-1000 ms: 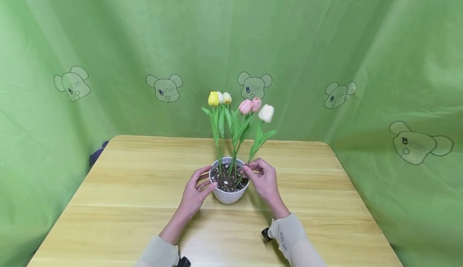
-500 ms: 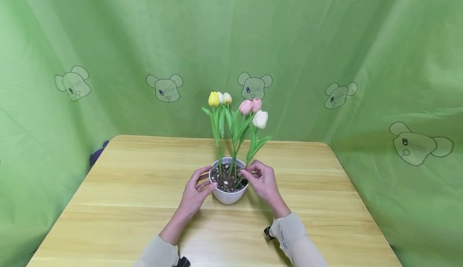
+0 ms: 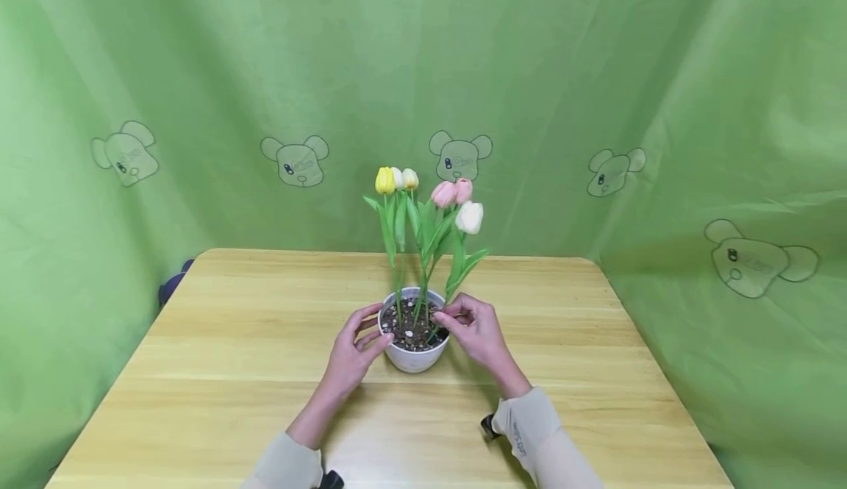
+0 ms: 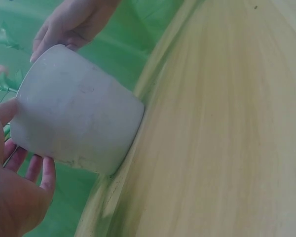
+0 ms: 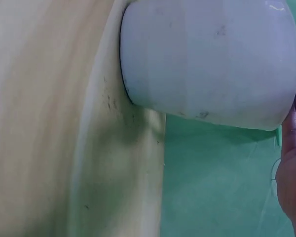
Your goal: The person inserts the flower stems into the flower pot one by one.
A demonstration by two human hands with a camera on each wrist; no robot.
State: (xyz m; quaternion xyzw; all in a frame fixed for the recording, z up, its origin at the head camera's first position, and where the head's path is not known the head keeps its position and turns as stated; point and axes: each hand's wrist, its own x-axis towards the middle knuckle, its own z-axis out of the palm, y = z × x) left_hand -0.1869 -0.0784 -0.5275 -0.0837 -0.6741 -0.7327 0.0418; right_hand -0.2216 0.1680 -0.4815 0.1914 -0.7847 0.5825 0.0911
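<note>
A white flowerpot (image 3: 415,361) filled with dark soil (image 3: 412,340) and pale pebbles stands upright on the table. My left hand (image 3: 349,355) grips the pot's left side, thumb at the front rim and fingers spread along the wall, as the left wrist view also shows. With thumb and forefinger, my right hand (image 3: 479,332) pinches the lower stem of a white tulip (image 3: 470,218) at the right rim; the stem leans right and runs down to the soil. Pink tulips (image 3: 444,194) rise in the middle, with a yellow tulip (image 3: 384,181) and two cream ones (image 3: 411,179) at the left.
The pot is on a light wooden table (image 3: 238,327). Green curtains (image 3: 370,48) printed with bear heads hang behind and at both sides. Each sleeve bears a small black device (image 3: 490,427) near the wrist.
The white tulip has tipped left and sunk a little, closer to the pink ones, as my right hand eased left. My left hand keeps its hold on the pot. The head view shifted slightly.
</note>
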